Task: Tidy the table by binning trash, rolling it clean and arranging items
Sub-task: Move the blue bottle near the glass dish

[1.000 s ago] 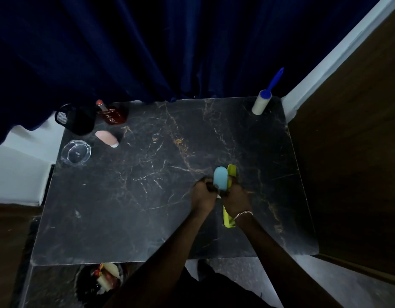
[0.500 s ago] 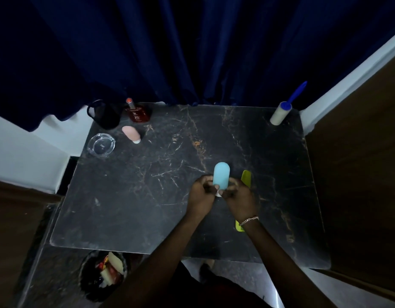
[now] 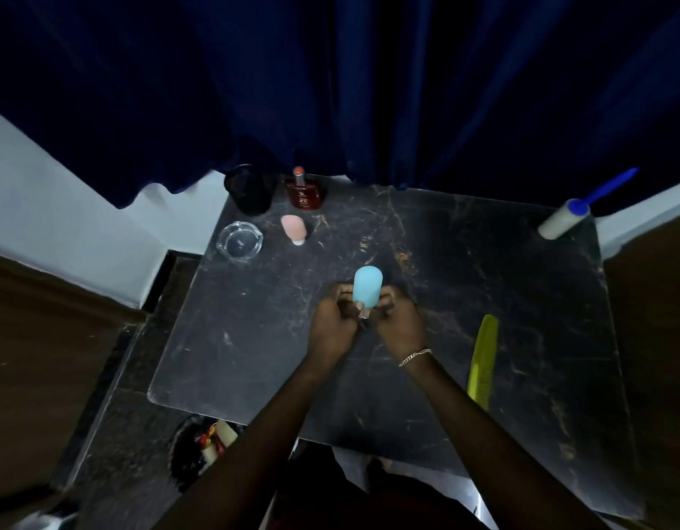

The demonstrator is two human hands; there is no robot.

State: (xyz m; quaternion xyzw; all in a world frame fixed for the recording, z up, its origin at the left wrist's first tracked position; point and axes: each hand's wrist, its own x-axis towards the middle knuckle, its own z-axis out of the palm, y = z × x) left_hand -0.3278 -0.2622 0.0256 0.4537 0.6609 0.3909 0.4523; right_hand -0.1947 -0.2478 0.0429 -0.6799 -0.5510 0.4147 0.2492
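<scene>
Both hands meet over the middle of the black marble table (image 3: pixel 254 338). My left hand (image 3: pixel 332 325) and my right hand (image 3: pixel 397 325) together grip the lower end of a light blue bottle (image 3: pixel 367 283), which points away from me; its cap end is hidden between my fingers. A yellow-green comb (image 3: pixel 482 361) lies flat on the table to the right of my right hand, apart from it. A lint roller (image 3: pixel 566 221) with a blue handle rests at the far right corner.
At the far left corner stand a black mesh cup (image 3: pixel 248 189), a dark red perfume bottle (image 3: pixel 305 191), a pink bottle (image 3: pixel 293 228) lying down and a glass ashtray (image 3: pixel 239 241). A black bin (image 3: pixel 201 449) holding trash sits on the floor at the table's near left. A dark blue curtain hangs behind.
The comb has left my right hand and now lies on the table to the right. Both hands have stayed on the blue bottle, and the view has swung so the table sits further right.
</scene>
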